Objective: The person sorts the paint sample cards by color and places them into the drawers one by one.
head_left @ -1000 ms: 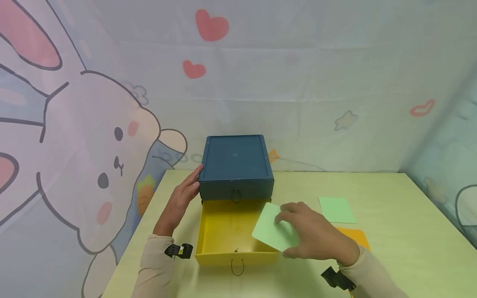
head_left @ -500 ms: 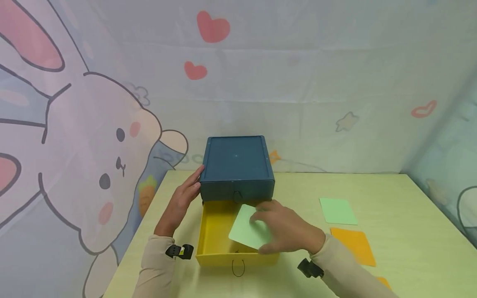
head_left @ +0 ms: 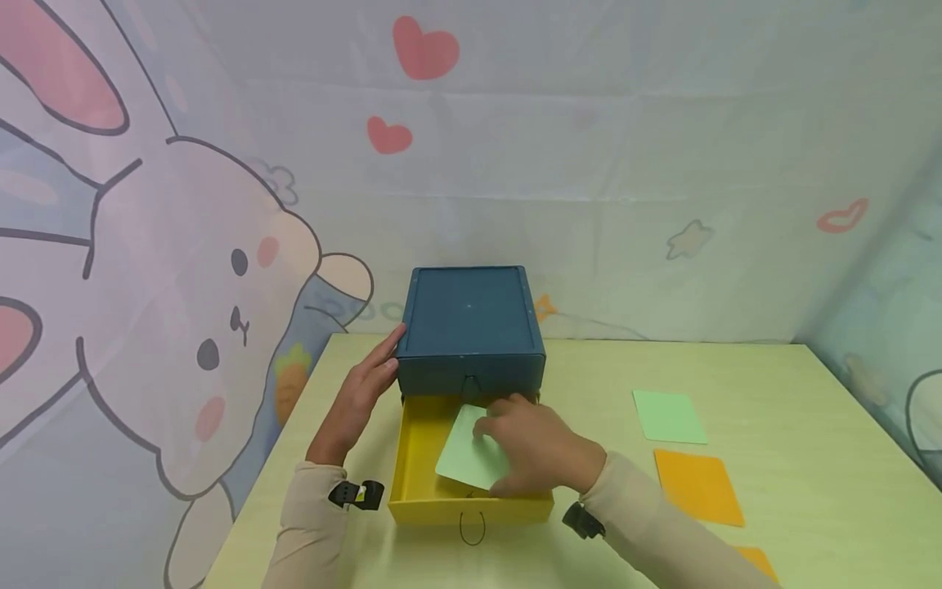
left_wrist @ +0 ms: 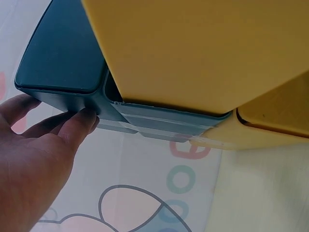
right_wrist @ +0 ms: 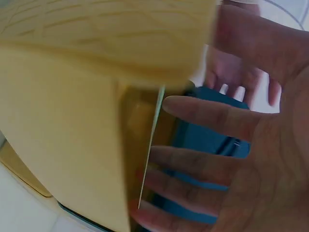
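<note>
A dark blue drawer unit [head_left: 471, 311] stands on the table, with a yellow drawer [head_left: 425, 454] pulled out beneath its blue top section. My left hand [head_left: 356, 401] rests against the unit's left side; in the left wrist view its fingertips [left_wrist: 86, 115] touch the blue casing. Over the drawer, my right hand [head_left: 540, 442] holds a light green square card [head_left: 467, 458] by the fingertips, tilted inside the drawer's walls. From the right wrist, only the card's thin edge [right_wrist: 152, 135] shows at the fingers, and the drawer wall [right_wrist: 63, 121] partly hides the grip.
To the right on the pale table [head_left: 809, 458] lie another green card [head_left: 670, 417], an orange card [head_left: 699, 487] and part of a further orange card [head_left: 758, 563]. A thin loop handle [head_left: 472, 530] hangs from the drawer front. A printed cloth [head_left: 552, 164] hangs behind.
My right hand has carried the green card leftward and into the yellow drawer, uncovering the orange cards on the right. The left hand has stayed against the drawer unit.
</note>
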{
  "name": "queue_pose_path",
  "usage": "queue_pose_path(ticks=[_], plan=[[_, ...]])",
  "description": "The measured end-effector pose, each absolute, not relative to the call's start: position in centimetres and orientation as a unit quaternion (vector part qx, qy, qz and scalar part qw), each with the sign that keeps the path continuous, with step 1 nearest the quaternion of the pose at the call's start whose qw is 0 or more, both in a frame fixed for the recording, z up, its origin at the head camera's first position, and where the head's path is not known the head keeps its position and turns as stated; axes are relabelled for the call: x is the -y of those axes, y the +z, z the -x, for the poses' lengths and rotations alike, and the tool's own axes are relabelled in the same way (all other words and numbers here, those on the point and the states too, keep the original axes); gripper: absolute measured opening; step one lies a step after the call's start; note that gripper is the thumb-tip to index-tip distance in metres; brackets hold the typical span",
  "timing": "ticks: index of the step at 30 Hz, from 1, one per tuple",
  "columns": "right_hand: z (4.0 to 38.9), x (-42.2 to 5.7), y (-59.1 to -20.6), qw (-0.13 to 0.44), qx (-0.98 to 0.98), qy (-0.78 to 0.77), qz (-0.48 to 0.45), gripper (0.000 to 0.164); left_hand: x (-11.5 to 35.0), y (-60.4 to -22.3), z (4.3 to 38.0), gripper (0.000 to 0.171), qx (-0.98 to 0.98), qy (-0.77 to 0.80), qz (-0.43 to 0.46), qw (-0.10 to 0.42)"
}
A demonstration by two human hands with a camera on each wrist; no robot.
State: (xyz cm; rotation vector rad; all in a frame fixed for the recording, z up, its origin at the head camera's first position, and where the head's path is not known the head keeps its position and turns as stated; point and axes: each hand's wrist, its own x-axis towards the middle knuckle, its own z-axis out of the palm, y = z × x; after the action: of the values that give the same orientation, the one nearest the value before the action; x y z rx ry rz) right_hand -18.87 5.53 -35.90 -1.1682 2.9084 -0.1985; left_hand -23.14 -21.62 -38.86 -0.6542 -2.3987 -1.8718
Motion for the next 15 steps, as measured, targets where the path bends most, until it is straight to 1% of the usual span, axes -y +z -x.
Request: queue_pose_path(ticks=[10, 15], plan=[[20.7, -4.4, -38.6, 0.046, -0.934, -0.023, 0.354, 0.059, 21.6, -38.8, 23.1, 0.057, 0.773, -0.598, 0.210, 0.016], [20.8, -4.1, -39.2, 0.036, -0.936, -0.007, 0.351, 0.066, 21.6, -38.9, 23.0, 0.056, 0.774, -0.596, 0.211, 0.020]])
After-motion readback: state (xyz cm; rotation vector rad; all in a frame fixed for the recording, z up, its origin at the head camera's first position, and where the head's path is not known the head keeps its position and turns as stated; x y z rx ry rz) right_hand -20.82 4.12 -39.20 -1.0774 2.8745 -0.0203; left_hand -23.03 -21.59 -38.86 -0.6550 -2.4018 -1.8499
